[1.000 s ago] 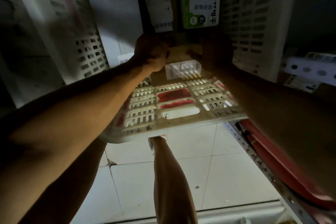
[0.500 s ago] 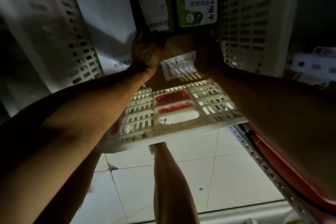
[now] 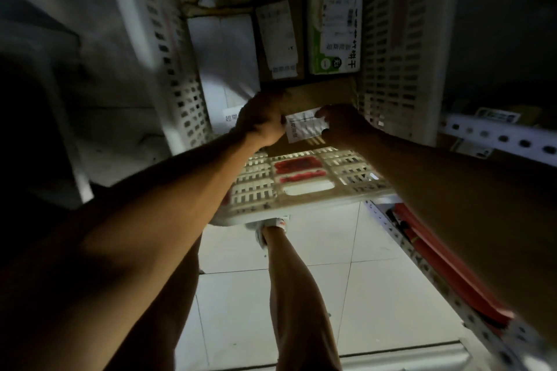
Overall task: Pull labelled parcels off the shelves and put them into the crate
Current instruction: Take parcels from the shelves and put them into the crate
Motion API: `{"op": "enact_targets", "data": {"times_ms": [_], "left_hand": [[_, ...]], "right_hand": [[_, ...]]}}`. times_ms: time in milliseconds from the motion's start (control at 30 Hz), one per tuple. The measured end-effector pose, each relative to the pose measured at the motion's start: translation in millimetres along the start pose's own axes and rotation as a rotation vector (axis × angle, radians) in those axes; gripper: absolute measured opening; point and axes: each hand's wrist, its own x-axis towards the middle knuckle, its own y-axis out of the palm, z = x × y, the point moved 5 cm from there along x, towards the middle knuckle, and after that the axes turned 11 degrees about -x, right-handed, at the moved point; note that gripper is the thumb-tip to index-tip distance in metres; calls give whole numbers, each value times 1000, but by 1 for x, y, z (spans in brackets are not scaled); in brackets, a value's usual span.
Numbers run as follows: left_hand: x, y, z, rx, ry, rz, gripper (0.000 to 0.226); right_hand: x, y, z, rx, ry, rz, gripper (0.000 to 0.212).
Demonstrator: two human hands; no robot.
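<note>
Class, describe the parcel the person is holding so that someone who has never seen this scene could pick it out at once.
Find the white slotted crate. At its near end, both hands, left hand and right hand, hold a plain brown cardboard parcel. Unlike the green-and-white box and white parcel beyond, it is brown with a small white label between the hands.

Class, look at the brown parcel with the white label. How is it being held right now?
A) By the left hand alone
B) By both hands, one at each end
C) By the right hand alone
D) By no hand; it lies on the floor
B: the left hand grips one end of the brown parcel and the right hand the other, over the crate.
</note>
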Motion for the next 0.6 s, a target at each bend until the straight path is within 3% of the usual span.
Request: {"op": "enact_targets", "data": {"times_ms": [167, 333, 467, 600], "left_hand": [[-76, -42, -10, 53, -76, -100, 47], [-129, -79, -19, 256, -102, -275, 38], [-168, -80, -5, 283, -200, -426, 24], [-222, -74, 5, 288, -308, -479, 38]], "right_hand": [[-68, -41, 54, -82, -9, -35, 48], [-106, -65, 111, -467, -96, -196, 35], [-125, -61, 148, -687, -241, -237, 30], [-158, -49, 179, -883, -393, -302, 32]]}}
